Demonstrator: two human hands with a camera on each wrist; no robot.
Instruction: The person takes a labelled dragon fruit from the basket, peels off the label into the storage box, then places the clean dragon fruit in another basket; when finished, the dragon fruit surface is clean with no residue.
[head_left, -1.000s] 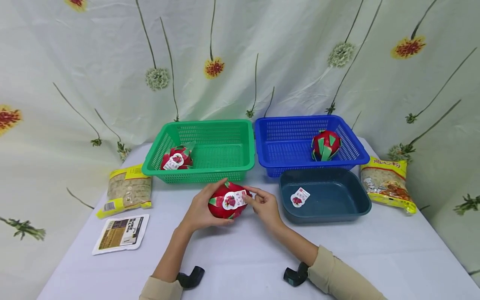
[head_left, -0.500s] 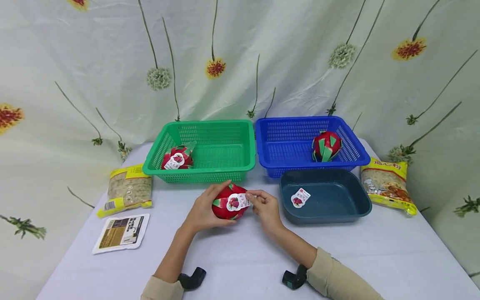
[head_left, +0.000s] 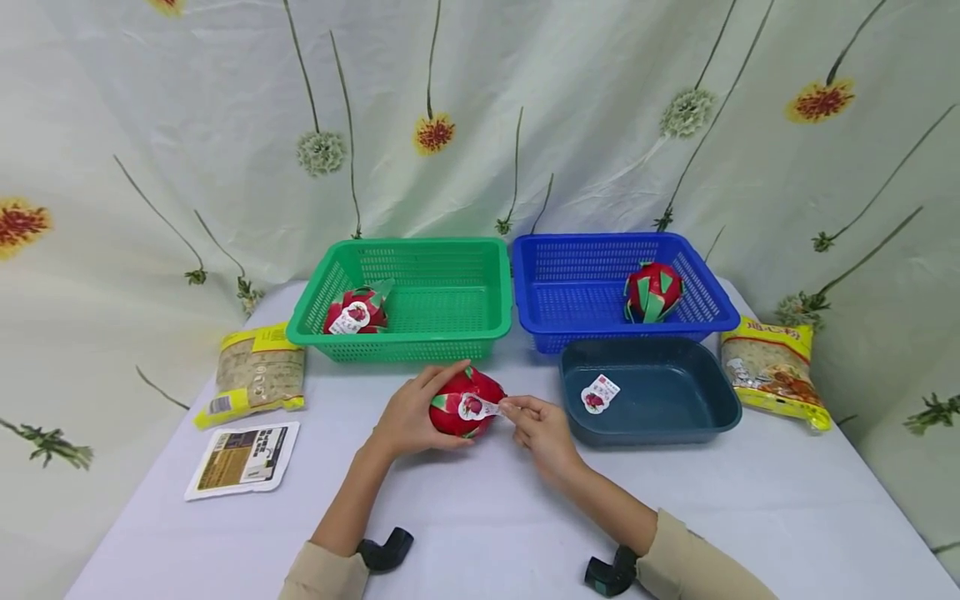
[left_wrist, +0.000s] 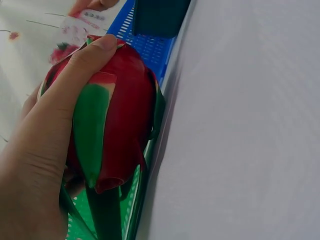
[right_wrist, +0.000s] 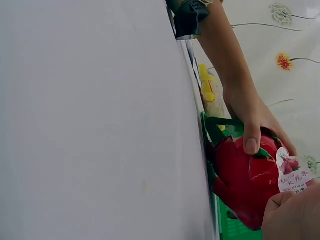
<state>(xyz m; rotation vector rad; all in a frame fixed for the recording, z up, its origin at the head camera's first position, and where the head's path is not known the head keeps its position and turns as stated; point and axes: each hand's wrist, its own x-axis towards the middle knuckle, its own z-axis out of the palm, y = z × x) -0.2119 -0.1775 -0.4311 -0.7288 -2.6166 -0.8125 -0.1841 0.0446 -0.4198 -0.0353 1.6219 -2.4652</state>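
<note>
One dragon fruit (head_left: 483, 385) is sitting between our grips: we are curling our left grip (head_left: 416, 417) round its side and pinching the label (head_left: 472, 407) at its free end with our right grip (head_left: 543, 435). Compared with half a second ago, that end is looking narrower and our pinch is sitting slightly lower. Beyond the left grip, a green basket (head_left: 412, 346) is standing.
</note>
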